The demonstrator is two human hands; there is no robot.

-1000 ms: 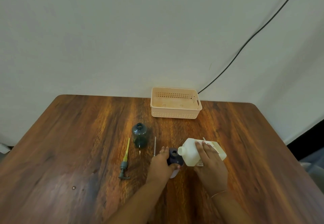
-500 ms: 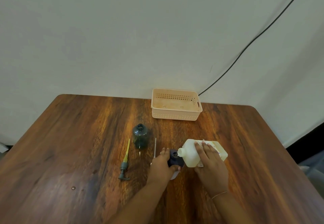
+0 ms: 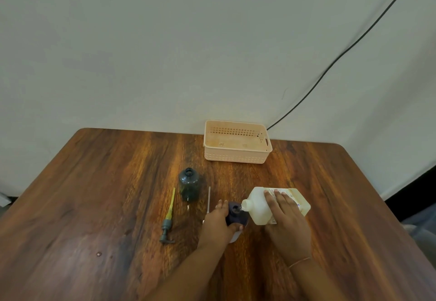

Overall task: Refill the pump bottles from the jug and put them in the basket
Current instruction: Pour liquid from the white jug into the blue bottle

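A dark, glossy wooden table with rounded corners stands against a plain pale wall. A thin black cable runs diagonally down the wall behind it.

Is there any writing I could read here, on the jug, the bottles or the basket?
Nothing can be read.
White jug: it has a label with small red and blue print, blurred and partly under the right hand.
Dark bottles and basket: no writing visible.
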